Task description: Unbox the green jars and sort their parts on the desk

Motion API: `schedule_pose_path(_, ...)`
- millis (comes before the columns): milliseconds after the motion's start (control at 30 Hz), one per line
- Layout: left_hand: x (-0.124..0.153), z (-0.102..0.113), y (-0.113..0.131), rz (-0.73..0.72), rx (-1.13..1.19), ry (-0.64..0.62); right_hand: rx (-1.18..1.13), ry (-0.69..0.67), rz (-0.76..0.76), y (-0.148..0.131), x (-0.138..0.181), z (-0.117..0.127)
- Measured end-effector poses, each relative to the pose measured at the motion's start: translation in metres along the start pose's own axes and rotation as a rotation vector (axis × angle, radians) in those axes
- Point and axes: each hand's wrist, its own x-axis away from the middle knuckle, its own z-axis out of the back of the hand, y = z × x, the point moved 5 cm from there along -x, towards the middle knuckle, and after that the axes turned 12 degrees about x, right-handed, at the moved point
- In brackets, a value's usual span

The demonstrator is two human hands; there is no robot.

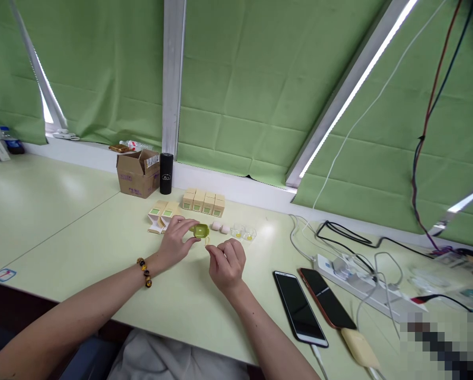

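My left hand [176, 240] pinches a small green case [201, 230] just above the pale green table [81, 232]; a beaded bracelet sits on that wrist. My right hand [227, 262] is curled beside it, fingertips pinched on a tiny yellowish piece [207, 241] that I cannot make out. Right behind the hands lie two pinkish pods [220, 227] and two clear pods with yellow inside [243, 233]. A row of several small tan boxes [203, 202] stands further back, and two opened boxes [162, 215] lie to the left.
A brown cardboard carton [138, 172] and a black cylinder [166, 173] stand by the window sill. Two phones [299, 307] [326, 298] lie to the right, next to a white power strip [363, 282] with tangled cables. Green blinds cover the windows.
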Motion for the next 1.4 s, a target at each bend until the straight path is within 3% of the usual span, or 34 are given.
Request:
schedule_pose_path(133, 0.001, 0.003, -0.004, 0.1, 0.033, 0.043, -0.018, 0.019, -0.049, 0.005, 0.003, -0.002)
schedule_pose_path(233, 0.002, 0.002, -0.016, 0.29, 0.165, 0.099, -0.017, 0.007, -0.082, 0.009, 0.006, -0.005)
schedule_pose_path(467, 0.005, -0.016, -0.045, 0.934, 0.961, 0.227, -0.022, -0.022, -0.089, 0.009, 0.005, -0.006)
schedule_pose_path(567, 0.005, -0.017, -0.042, 1.041, 1.163, 0.312, -0.038, -0.035, -0.091, 0.01, 0.004, -0.007)
schedule_pose_path(667, 0.005, -0.016, -0.041, 1.08, 1.218, 0.369, -0.047, -0.091, -0.091, 0.01, 0.006, -0.012)
schedule_pose_path(967, 0.001, -0.003, -0.048, 0.984, 1.061, 0.311, -0.055, -0.344, -0.155, 0.018, 0.027, -0.038)
schedule_pose_path(1067, -0.009, 0.014, -0.055, 0.834, 0.71, 0.286, -0.048, -0.41, -0.206, 0.024, 0.035, -0.046)
schedule_pose_path(1200, -0.029, 0.037, -0.055, 0.381, 0.119, 0.224, -0.042, -0.464, -0.28, 0.033, 0.042, -0.052)
schedule_pose_path(1300, -0.038, 0.034, -0.057, 0.151, -0.163, 0.066, -0.061, -0.472, -0.324, 0.037, 0.044, -0.055)
schedule_pose_path(1400, -0.044, 0.019, -0.067, 0.133, -0.378, -0.172, -0.069, -0.449, -0.346, 0.041, 0.044, -0.057)
